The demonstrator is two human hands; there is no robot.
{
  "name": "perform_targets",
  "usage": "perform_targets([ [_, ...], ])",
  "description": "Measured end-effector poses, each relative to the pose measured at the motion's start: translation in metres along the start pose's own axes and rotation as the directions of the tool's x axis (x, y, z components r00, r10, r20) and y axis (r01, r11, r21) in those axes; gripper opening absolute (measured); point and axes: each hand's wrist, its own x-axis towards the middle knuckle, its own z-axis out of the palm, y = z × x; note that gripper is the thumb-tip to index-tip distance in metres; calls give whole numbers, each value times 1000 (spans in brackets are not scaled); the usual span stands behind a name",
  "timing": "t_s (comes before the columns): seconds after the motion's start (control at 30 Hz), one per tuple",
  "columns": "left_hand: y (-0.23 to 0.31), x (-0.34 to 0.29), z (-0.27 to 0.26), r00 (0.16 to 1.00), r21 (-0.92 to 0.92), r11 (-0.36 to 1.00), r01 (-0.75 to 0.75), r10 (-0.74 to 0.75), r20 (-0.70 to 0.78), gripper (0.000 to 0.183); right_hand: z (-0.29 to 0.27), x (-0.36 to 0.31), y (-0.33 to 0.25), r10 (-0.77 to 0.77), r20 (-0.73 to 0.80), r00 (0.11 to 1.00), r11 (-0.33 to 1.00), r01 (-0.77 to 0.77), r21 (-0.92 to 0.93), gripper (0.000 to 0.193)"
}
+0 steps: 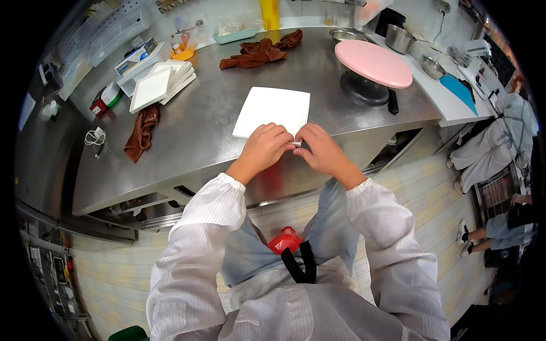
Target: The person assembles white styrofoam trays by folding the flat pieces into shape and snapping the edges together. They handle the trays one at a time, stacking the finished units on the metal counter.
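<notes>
A white, nearly square flat piece (276, 108), like card or a thin board, lies at the front edge of the steel worktop. At its near edge, my left hand (264, 146) has its fingers curled in, the tips pressed together. Close beside it, my right hand (323, 149) pinches at the near right corner. The fingertips of both hands nearly meet on a small white strip or folded edge (296, 144). Whether that strip belongs to the flat piece, I cannot tell.
A pink turntable (372, 62) on a black base stands to the right. Brown cloths (256, 54) lie at the back, another brown cloth (142, 132) at left by stacked white trays (156, 85). Metal bowls (400, 38) sit on the right counter. People (495, 136) stand at far right.
</notes>
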Motion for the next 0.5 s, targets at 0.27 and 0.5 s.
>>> perform_targets([
  [0.27, -31, -11, -25, 995, 82, 992, 96, -98, 23, 11, -2, 22, 19, -28, 61, 998, 1000, 29, -9, 10],
  [0.5, -64, -11, -45, 995, 262, 965, -30, 2, 104, 13, 0, 41, 25, -76, 60, 995, 903, 94, -419, 7],
])
